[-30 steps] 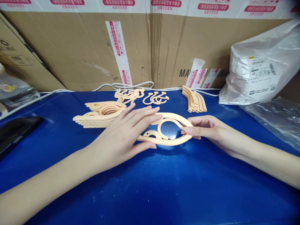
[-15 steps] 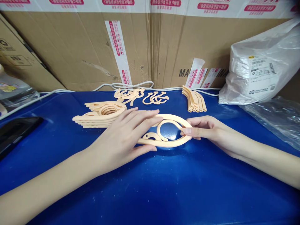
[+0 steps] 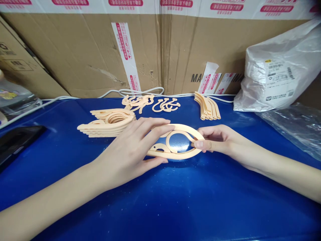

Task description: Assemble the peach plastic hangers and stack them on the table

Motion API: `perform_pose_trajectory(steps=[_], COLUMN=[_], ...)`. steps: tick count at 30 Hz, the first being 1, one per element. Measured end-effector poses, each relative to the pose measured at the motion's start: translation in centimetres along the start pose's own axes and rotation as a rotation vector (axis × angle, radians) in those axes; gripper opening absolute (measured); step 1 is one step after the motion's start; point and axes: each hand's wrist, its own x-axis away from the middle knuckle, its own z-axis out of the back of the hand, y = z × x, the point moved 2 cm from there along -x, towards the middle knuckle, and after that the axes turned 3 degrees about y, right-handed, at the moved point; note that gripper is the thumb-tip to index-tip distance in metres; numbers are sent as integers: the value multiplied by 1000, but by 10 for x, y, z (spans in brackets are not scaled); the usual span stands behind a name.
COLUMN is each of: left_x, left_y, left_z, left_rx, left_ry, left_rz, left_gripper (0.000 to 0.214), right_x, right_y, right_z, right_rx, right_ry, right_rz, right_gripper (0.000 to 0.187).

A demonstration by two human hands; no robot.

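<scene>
A peach-coloured plastic loop-shaped piece [image 3: 184,154] lies on the blue table [image 3: 160,201] between my hands. My left hand [image 3: 132,152] grips its left end, fingers over the top edge and thumb under the near edge. My right hand [image 3: 217,140] pinches its right tip between thumb and fingers. Behind my left hand sits a stack of the same pieces [image 3: 107,122]. Small hook-shaped parts [image 3: 166,104] and more hooks [image 3: 137,100] lie further back, with a fan of curved strips [image 3: 207,107] to the right.
Large cardboard boxes [image 3: 160,47] wall off the back. A white plastic bag [image 3: 278,70] and clear plastic film [image 3: 296,127] sit at the right. A white cable [image 3: 140,92] runs along the back edge. A black flat object [image 3: 15,140] lies at the left.
Both hands have drawn slightly inward on the peach piece, and its loop looks a little narrower and shifted left. Left fingers have curled over its top edge.
</scene>
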Motion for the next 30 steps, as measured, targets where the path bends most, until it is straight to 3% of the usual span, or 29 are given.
perform_pose_trajectory(steps=[12, 30], left_x=[1, 2], left_y=[2, 18], left_z=[2, -3], left_rx=[-34, -79], left_ry=[10, 2], left_rz=[-27, -173], left_gripper=[57, 50], right_x=[-1, 4], right_y=[-1, -1], right_z=[-1, -9], right_rx=[-34, -54], right_ry=[-30, -153], right_rz=[-7, 73], right_gripper=[26, 20])
